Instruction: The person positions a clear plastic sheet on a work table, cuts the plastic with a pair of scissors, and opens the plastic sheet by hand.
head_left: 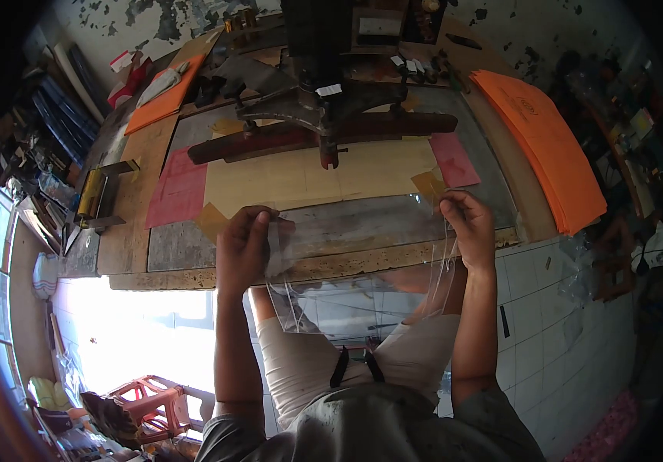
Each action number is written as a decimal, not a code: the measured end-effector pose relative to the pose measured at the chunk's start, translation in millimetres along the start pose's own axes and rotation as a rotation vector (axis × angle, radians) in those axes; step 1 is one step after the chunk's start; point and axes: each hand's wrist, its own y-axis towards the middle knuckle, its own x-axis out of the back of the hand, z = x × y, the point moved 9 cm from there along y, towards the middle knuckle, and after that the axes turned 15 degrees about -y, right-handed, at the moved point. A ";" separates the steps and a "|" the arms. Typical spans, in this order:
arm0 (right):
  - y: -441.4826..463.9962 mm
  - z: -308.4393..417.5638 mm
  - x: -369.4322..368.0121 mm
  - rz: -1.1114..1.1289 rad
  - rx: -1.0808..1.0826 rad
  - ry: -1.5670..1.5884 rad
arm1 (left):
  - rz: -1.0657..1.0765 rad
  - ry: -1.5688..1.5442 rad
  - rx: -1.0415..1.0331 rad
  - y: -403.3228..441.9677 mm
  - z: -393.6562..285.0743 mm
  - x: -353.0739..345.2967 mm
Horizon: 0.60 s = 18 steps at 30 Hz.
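Observation:
A clear plastic sheet (354, 289) hangs stretched between my two hands, over the table's front edge and above my lap. My left hand (245, 242) pinches its upper left corner, and my right hand (470, 223) pinches the upper right corner. Behind the sheet lies a long cream paper strip (308, 177) with a pink piece (176, 189) at its left end and another pink piece (454, 159) at its right end. Small brown tape pieces (428, 185) sit near the strip's front corners. A dark metal press head with a long bar (270, 140) stands over the strip.
Orange sheets (543, 146) are stacked at the table's right; more orange material (163, 96) lies at the back left. A tape roll in a metal holder (92, 196) sits at the left edge. A red plastic stool (154, 404) stands on the floor at lower left.

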 end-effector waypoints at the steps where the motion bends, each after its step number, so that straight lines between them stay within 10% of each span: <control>1: 0.2 0.4 -0.4 0.002 0.005 0.012 | -0.004 0.000 0.009 -1.0 -3.2 -2.2; 18: 0.9 -7.7 -0.2 0.011 -0.025 0.006 | 0.019 -0.042 0.095 -2.6 -0.4 0.8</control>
